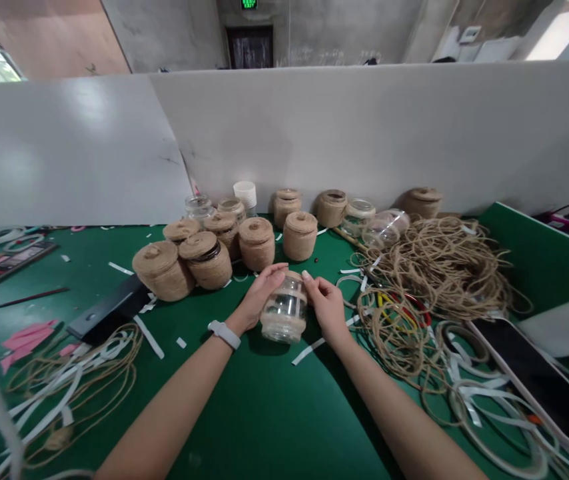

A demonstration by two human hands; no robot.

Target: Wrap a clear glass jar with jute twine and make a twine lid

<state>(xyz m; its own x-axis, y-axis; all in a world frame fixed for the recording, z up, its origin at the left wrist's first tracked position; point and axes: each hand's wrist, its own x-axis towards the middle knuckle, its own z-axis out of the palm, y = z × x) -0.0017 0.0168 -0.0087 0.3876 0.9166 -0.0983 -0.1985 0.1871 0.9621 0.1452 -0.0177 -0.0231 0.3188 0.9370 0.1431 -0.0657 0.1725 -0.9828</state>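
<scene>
Green table bears an upright jar gripped between left hand and right hand, equally near.

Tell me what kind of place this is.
Probably a craft workshop bench. The left hand and right hand hold a glass jar on a green table, beside finished twine-wrapped jars and a loose heap of jute twine. Grey partition boards wall off the station.

Clear glass jar, tan twine band at base. Green table. Tan twine-wrapped jars centre. Pink scraps lower left. White wristband.
</scene>
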